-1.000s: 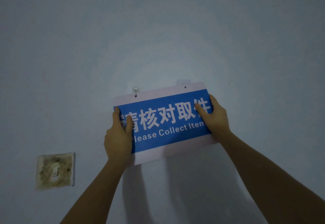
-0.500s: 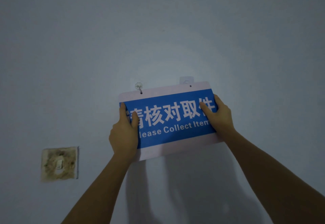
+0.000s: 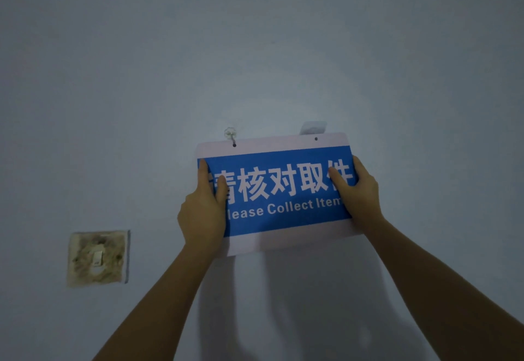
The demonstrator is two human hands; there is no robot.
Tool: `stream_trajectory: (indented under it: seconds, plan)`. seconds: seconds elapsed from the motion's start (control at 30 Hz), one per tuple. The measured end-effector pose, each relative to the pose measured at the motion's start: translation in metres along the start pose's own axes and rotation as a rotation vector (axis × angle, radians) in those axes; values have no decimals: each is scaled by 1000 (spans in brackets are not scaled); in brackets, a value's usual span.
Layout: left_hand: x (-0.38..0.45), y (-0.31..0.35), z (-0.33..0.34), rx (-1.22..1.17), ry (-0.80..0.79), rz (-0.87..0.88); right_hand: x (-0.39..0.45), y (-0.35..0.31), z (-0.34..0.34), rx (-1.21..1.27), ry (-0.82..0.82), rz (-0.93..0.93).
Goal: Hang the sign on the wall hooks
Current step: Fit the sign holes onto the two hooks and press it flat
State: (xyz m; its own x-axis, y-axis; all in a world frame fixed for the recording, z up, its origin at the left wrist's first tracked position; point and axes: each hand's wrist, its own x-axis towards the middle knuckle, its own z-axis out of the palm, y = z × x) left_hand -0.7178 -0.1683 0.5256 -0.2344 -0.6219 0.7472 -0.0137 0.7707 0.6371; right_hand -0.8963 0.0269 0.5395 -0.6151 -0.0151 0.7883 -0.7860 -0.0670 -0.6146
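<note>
You are pressing a blue-and-white sign [image 3: 283, 190] flat against a pale grey wall [image 3: 255, 49], holding it by both short ends. Your left hand [image 3: 202, 210] is gripping the sign's left edge, thumb lying on the blue face and covering the start of the text, the other fingers wrapping behind the edge. Your right hand [image 3: 358, 188] is clasping the right edge the same way, its thumb resting over the last large character.

The sign is sitting slightly tilted, its right end higher than its left. Its blue panel is carrying large white Chinese characters reading "请核对取件", with the first and last partly hidden by your thumbs. Below them a smaller white English line is showing "lease Collect Item", its ends cut off by your hands. White bands are running along the top and bottom of the panel.

The left hanging hole [image 3: 234, 144] in the top white band is meeting the wire of a small clear hook [image 3: 230, 134] stuck on the wall just above it. The right hanging hole [image 3: 316, 139] is showing as an open dark dot, lying just below a clear adhesive hook pad [image 3: 312, 127] that is peeking over the sign's top edge; its hook is hidden.

Well to the lower left, a stained, yellowed wall switch plate [image 3: 97, 257] is sitting on the wall.
</note>
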Motion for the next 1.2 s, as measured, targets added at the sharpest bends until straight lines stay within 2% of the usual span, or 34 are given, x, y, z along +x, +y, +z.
stream_trajectory:
  seconds: [0.6,1.07,1.13,1.2]
  plan:
    - [1,4,3,-35,12,14,12,-12,-5,-97,-10,-17]
    - [-4,17,-4,-31,4,8,31,-35,-18,-268,-129,39]
    - [-5,21,-8,32,-15,-10,33,-41,-20,-274,-146,60]
    - [-3,27,-17,304,-17,28,34,-46,-21,-296,-154,63]
